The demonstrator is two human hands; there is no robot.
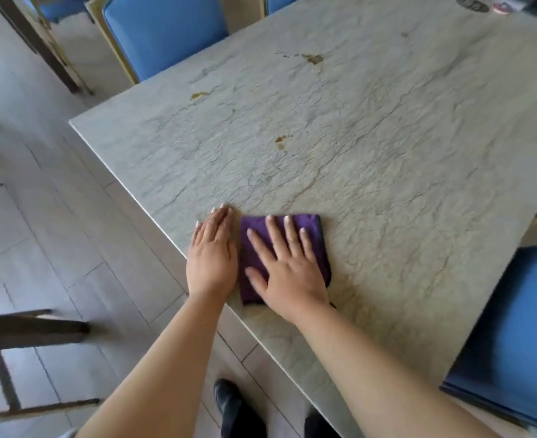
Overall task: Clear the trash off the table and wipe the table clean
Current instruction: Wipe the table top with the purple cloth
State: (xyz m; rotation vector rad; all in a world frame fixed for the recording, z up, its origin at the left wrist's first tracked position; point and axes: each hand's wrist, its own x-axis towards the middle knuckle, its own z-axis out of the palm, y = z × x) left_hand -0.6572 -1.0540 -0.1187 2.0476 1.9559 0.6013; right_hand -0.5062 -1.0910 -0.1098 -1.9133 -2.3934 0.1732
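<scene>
right hand (287, 267) flat, fingers spread, on purple cloth (316, 245); left hand (212, 251) flat on table (387, 153)

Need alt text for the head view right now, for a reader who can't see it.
The right hand presses flat on a folded purple cloth near the marble table's edge, the left hand flat beside it. Brown stains dot the tabletop beyond; blue chairs surround it.

cloth (284, 257) on table (387, 153), left hand (212, 257) beside it

One table (387, 128), one purple cloth (316, 235), two hands, four brown stains, three blue chairs, one black shoe (227, 396)
</scene>
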